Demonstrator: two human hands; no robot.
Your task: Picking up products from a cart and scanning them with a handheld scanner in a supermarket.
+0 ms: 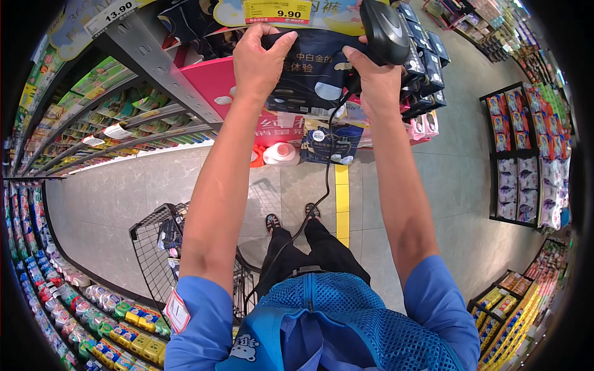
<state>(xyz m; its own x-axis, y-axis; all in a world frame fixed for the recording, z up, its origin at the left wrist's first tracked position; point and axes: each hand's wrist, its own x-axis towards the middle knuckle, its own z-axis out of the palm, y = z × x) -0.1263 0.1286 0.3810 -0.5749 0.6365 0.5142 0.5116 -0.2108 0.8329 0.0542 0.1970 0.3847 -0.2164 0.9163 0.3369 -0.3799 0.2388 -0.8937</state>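
A dark navy plastic product pouch (306, 76) with printed writing is stretched between both hands in front of the display. My left hand (261, 62) pinches its upper left edge between thumb and fingers. At its upper right, my right hand (377, 76) has the thumb on the pouch edge, beside a black handheld barcode scanner (385, 35). How that hand holds the scanner is partly hidden. A black cable (328, 171) runs from near the scanner down past my waist. Below the held pouch, another navy and cream pouch (332, 141) leans against the display base.
A black wire shopping cart (155, 250) with packages stands at my left. A pink display (211, 86) faces me, with a white jug (281, 154) on the floor before it. Metal shelving (160, 69) is at upper left; a black rack (515, 155) stands right. Yellow tape (342, 199) crosses the floor.
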